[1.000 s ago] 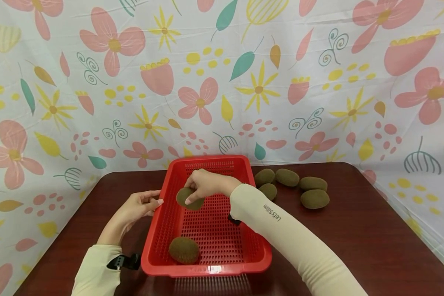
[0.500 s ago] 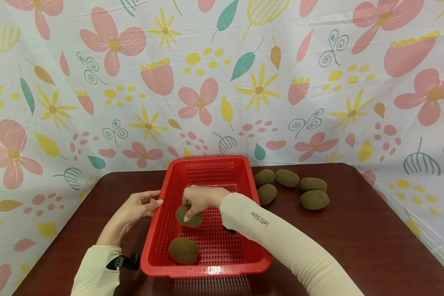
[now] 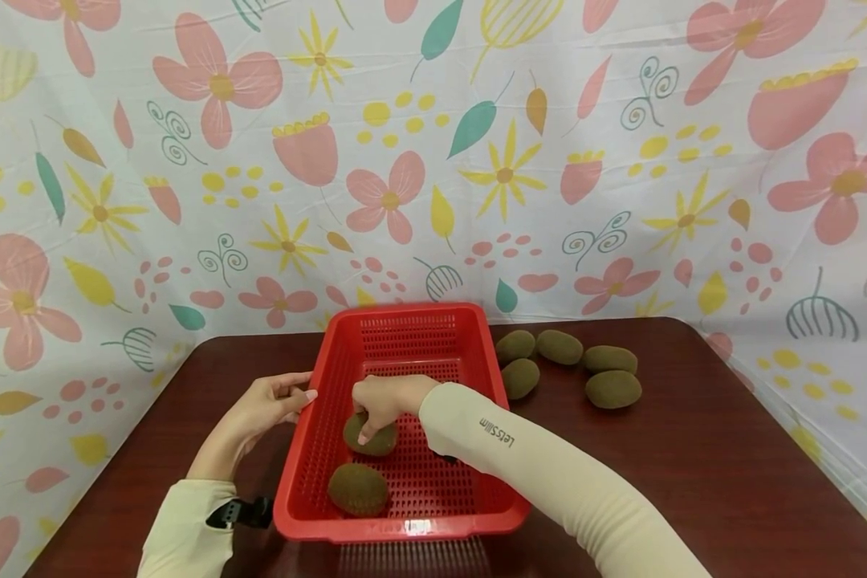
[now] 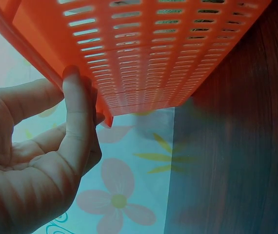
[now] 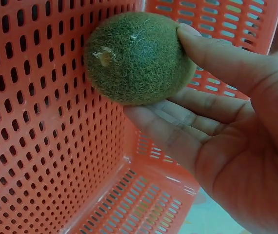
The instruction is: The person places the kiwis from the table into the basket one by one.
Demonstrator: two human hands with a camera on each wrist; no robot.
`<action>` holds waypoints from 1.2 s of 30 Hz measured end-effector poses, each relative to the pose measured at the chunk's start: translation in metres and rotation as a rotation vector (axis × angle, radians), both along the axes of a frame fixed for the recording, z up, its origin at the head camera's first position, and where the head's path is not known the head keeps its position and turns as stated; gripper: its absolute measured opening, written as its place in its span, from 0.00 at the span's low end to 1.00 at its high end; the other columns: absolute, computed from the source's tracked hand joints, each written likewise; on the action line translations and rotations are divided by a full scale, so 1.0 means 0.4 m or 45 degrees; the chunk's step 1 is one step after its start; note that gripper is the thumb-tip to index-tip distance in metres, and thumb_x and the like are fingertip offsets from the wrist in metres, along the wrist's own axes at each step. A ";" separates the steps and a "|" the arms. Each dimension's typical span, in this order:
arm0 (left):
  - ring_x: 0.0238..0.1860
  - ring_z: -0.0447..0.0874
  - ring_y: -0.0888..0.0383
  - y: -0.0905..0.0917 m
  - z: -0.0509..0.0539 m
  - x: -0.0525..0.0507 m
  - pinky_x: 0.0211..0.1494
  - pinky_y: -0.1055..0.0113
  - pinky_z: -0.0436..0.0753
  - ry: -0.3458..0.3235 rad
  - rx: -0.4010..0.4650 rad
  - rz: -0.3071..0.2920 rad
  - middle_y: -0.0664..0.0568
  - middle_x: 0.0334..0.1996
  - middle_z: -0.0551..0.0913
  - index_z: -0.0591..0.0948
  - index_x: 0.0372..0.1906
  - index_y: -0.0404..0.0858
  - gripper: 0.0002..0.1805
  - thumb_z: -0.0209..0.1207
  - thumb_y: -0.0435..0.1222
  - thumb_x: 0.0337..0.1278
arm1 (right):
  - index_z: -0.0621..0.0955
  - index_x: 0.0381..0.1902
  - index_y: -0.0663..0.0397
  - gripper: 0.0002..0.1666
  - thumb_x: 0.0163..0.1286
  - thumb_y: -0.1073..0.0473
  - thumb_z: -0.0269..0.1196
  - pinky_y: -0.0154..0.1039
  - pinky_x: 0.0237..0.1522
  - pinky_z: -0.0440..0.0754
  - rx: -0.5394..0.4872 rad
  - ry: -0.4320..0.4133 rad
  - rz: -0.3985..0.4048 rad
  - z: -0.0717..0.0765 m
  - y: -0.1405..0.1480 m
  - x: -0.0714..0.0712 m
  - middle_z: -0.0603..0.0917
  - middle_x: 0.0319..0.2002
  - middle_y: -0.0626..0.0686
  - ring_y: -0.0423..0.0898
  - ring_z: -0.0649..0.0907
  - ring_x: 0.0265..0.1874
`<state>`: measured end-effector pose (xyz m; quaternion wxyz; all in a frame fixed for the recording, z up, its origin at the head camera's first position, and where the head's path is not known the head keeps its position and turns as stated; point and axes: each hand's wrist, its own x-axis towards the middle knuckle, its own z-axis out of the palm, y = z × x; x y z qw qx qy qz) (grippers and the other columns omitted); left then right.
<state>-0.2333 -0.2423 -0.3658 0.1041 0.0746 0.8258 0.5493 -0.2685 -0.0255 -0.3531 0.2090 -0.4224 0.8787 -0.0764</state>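
Observation:
A red perforated basket [image 3: 401,527] stands on the table. Inside it the right hand [image 3: 384,403] pinches a fuzzy brown kiwi [image 3: 372,440] between thumb and fingers; in the right wrist view this kiwi [image 5: 139,58] is close to the basket's perforated base. A second kiwi [image 3: 359,490] lies nearer the front of the basket, just below the held one. With thumb and fingers, the left hand [image 3: 267,409] holds the basket's left rim, and the left wrist view shows that hand [image 4: 46,141] gripping the rim from outside.
Several kiwis lie on the dark wooden table [image 3: 694,466] right of the basket, among them one near its rim [image 3: 520,378] and one farther right [image 3: 613,389]. A flowered cloth [image 3: 433,160] hangs behind the table.
The right hand has moved toward the front of the basket and lower with its kiwi, closer to the kiwi lying there. The left hand has stayed on the rim.

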 end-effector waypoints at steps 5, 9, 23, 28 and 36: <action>0.34 0.85 0.49 -0.002 0.003 0.002 0.47 0.53 0.83 0.004 0.002 -0.010 0.42 0.36 0.81 0.66 0.68 0.27 0.29 0.56 0.36 0.67 | 0.62 0.11 0.47 0.30 0.64 0.51 0.67 0.31 0.19 0.53 0.014 -0.006 -0.011 0.004 0.000 0.000 0.52 0.11 0.44 0.37 0.51 0.12; 0.34 0.85 0.48 -0.002 0.003 0.003 0.47 0.53 0.83 0.003 0.002 -0.010 0.41 0.35 0.81 0.66 0.67 0.27 0.29 0.57 0.36 0.67 | 0.68 0.14 0.48 0.24 0.65 0.52 0.66 0.31 0.20 0.55 0.010 -0.014 -0.013 0.008 0.004 -0.001 0.56 0.12 0.43 0.37 0.53 0.13; 0.35 0.85 0.49 0.001 0.001 0.004 0.49 0.52 0.82 -0.028 -0.029 0.022 0.42 0.40 0.82 0.65 0.68 0.27 0.31 0.57 0.38 0.67 | 0.82 0.27 0.54 0.12 0.66 0.53 0.65 0.29 0.24 0.64 0.018 0.004 -0.039 0.032 0.022 -0.004 0.73 0.21 0.44 0.35 0.65 0.18; 0.36 0.85 0.49 0.002 -0.002 0.005 0.48 0.53 0.83 -0.024 -0.026 0.027 0.42 0.41 0.82 0.65 0.68 0.27 0.30 0.57 0.38 0.67 | 0.82 0.53 0.58 0.21 0.65 0.53 0.66 0.33 0.41 0.79 0.010 0.001 -0.063 0.046 0.028 -0.003 0.83 0.50 0.52 0.40 0.82 0.41; 0.36 0.86 0.48 0.000 0.001 0.004 0.48 0.54 0.83 -0.018 -0.012 0.013 0.41 0.42 0.82 0.65 0.68 0.27 0.31 0.56 0.38 0.67 | 0.81 0.54 0.60 0.22 0.66 0.55 0.65 0.32 0.43 0.79 -0.035 -0.002 -0.040 0.081 0.048 -0.002 0.83 0.49 0.54 0.41 0.81 0.42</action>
